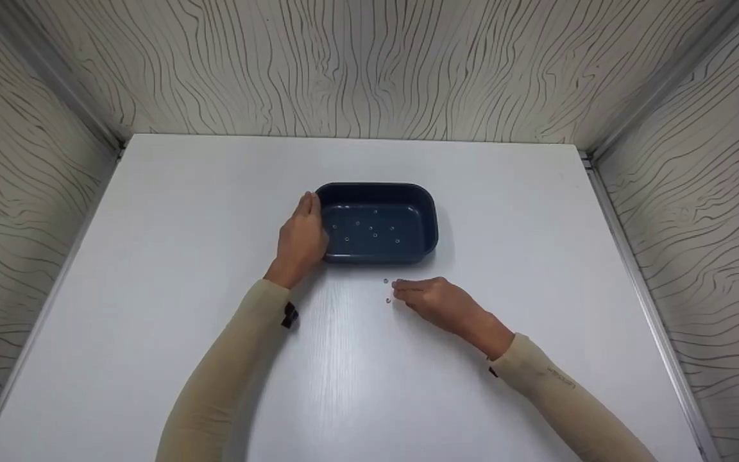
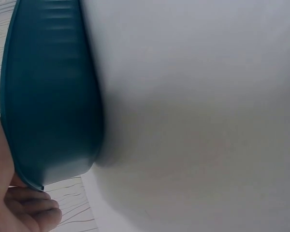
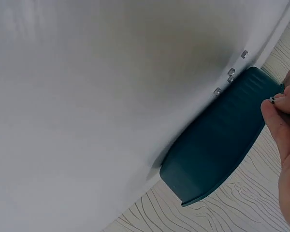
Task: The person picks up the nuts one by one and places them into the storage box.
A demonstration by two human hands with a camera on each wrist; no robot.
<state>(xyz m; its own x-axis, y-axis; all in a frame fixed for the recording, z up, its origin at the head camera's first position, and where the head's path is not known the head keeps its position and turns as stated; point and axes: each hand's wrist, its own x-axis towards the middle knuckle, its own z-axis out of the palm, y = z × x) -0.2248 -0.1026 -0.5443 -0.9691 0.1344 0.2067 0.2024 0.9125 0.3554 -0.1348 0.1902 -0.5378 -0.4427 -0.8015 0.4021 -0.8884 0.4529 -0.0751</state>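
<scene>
A dark blue-green plastic bin point(image 1: 379, 258) stands on the white table, with several small metal nuts point(image 1: 374, 235) scattered over its floor. My left hand point(image 1: 302, 240) holds the bin by its left end; in the left wrist view the fingers point(image 2: 38, 208) curl at the rim, partly hidden. Just in front of the bin, my right hand point(image 1: 443, 305) is low over the table, thumb and fingertip together. Between them, in the right wrist view, a small metal nut point(image 3: 272, 100) is pinched. Several loose nuts point(image 3: 231, 71) lie on the table near the bin's front wall.
The white table point(image 1: 151, 256) reaches back to a wood-grain patterned wall point(image 1: 356, 70). Similar panels point(image 1: 696, 192) rise along the left and right sides, with metal rails at the table's edges.
</scene>
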